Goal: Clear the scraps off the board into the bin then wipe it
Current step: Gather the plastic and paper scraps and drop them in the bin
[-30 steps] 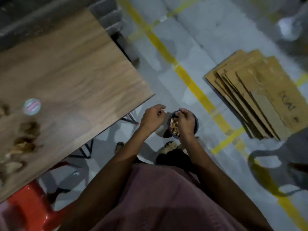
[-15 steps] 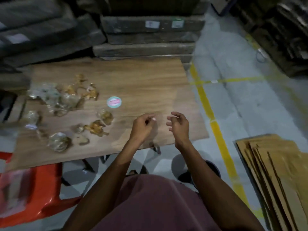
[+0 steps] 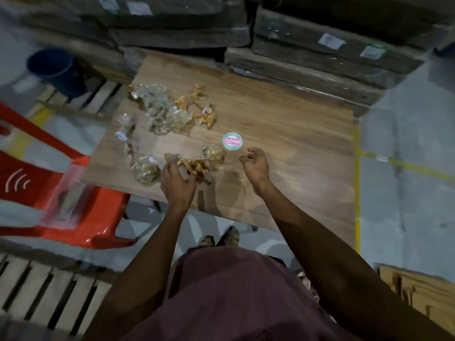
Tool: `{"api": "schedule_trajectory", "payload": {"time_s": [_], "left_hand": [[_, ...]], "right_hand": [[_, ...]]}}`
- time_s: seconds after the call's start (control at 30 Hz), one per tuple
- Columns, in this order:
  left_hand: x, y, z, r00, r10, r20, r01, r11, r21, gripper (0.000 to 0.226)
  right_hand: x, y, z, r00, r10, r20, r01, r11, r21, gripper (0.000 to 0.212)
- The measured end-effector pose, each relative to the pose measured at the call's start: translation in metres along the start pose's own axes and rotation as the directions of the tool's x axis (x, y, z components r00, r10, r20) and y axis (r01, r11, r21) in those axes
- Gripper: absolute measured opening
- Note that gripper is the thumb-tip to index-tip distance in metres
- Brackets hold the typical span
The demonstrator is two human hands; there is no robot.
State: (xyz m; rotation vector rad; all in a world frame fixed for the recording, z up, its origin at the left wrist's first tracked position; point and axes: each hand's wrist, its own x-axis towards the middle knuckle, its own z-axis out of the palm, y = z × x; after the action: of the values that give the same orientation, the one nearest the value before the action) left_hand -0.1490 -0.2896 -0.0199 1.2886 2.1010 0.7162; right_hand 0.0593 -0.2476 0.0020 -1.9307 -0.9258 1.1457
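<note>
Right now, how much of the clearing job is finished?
The right half of the board is bare apart from a round sticker. The left hand is gathering gold wrappers; the right hand holds nothing. Many scraps remain, and no cloth is in sight for wiping.

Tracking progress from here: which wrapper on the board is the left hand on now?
The left hand grips the gold wrapper at the board's near edge; the other wrappers lie untouched.
</note>
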Motion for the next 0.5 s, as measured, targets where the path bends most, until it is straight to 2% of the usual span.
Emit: {"api": "schedule_trajectory", "payload": {"time_s": [0.1, 0.2, 0.27, 0.37, 0.5], "left_hand": [[0.004, -0.018, -0.002, 0.999, -0.043, -0.024, 0.044, 0.999, 0.031, 0.070], [0.011, -0.035, -0.005, 0.999, 0.052, 0.009, -0.053, 0.986, 0.160, 0.079], [0.015, -0.042, -0.008, 0.996, 0.083, 0.036, -0.090, 0.959, 0.268, 0.082], [0.025, -0.039, -0.022, 0.995, 0.101, -0.004, -0.092, 0.924, 0.370, 0.090], [0.049, -0.052, -0.042, 0.999, 0.022, -0.033, -0.008, 0.925, 0.381, 0.104]], "right_hand": [[0.015, 0.011, 0.032, 0.992, -0.054, 0.113, 0.068, 0.990, -0.125, 0.058], [0.016, 0.013, 0.056, 0.971, -0.061, 0.231, 0.123, 0.957, -0.263, 0.081], [0.003, 0.001, 0.062, 0.963, -0.060, 0.261, 0.168, 0.895, -0.414, 0.089], [-0.005, -0.009, 0.070, 0.947, -0.083, 0.311, 0.254, 0.786, -0.563, 0.109], [-0.005, -0.010, 0.090, 0.908, -0.069, 0.414, 0.360, 0.635, -0.684, 0.126]]}}
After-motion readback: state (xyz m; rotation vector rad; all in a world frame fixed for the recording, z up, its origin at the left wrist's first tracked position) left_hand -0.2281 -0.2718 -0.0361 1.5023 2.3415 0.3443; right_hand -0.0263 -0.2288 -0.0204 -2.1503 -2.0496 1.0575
